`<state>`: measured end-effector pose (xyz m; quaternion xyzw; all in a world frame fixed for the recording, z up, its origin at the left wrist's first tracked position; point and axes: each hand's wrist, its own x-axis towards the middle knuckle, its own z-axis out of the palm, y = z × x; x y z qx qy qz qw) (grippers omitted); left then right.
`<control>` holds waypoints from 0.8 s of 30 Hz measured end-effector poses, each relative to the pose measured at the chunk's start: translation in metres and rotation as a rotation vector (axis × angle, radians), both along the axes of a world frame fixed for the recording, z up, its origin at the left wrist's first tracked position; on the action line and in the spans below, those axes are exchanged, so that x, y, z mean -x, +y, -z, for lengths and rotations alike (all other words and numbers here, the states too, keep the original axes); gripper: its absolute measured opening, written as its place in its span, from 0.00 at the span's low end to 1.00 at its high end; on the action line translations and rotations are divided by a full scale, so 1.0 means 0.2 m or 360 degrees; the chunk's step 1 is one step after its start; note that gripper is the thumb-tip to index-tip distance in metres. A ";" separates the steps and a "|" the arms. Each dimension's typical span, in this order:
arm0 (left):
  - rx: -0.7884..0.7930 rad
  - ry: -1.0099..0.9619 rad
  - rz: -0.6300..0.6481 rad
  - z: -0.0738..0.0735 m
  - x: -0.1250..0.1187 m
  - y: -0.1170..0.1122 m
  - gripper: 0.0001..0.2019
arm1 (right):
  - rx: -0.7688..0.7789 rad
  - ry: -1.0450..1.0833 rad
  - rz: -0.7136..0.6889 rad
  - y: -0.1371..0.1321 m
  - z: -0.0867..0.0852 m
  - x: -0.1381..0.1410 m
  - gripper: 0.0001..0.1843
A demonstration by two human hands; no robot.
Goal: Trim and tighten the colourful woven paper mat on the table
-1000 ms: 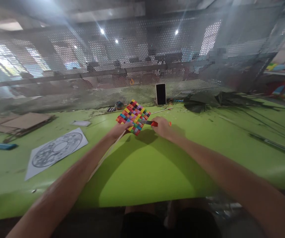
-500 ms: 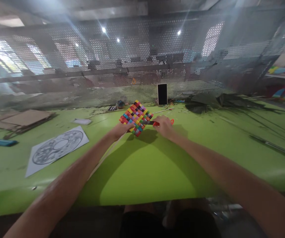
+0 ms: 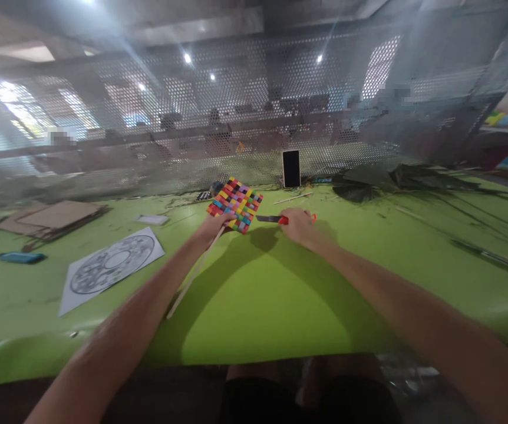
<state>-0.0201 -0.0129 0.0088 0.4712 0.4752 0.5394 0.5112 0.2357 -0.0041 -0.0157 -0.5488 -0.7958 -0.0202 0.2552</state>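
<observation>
Woven square (image 3: pixel 236 202): multicoloured checks, raised above the green surface (image 3: pixel 263 318), pinched in my left hand (image 3: pixel 213 228)
Pale stick (image 3: pixel 196 274): thin, slanting below that hand
Scissors (image 3: pixel 270 219): red handles gripped in my right hand (image 3: pixel 298 225), dark blades just beside the square
Paper (image 3: pixel 111 266): ring-shaped print

Perf. mesh screen (image 3: pixel 258 79) behind grn tbl (image 3: pixel 263 312) | bright win. (image 3: pixel 22 106) far L | ceiling lts (image 3: pixel 187 58) on

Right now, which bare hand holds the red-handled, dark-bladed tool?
The right hand holds the tool; the left hand instead holds the multicoloured checkered square.
</observation>
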 end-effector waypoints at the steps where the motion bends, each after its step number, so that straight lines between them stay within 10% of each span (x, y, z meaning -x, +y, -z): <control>1: -0.0028 0.0024 -0.0032 0.00 0.01 0.01 0.14 | 0.0013 0.0005 0.0018 0.01 0.00 -0.01 0.11; 24: -0.0062 0.0128 0.0224 0.08 -0.11 -0.05 0.20 | 0.0033 -0.0039 -0.0153 0.02 -0.02 -0.01 0.14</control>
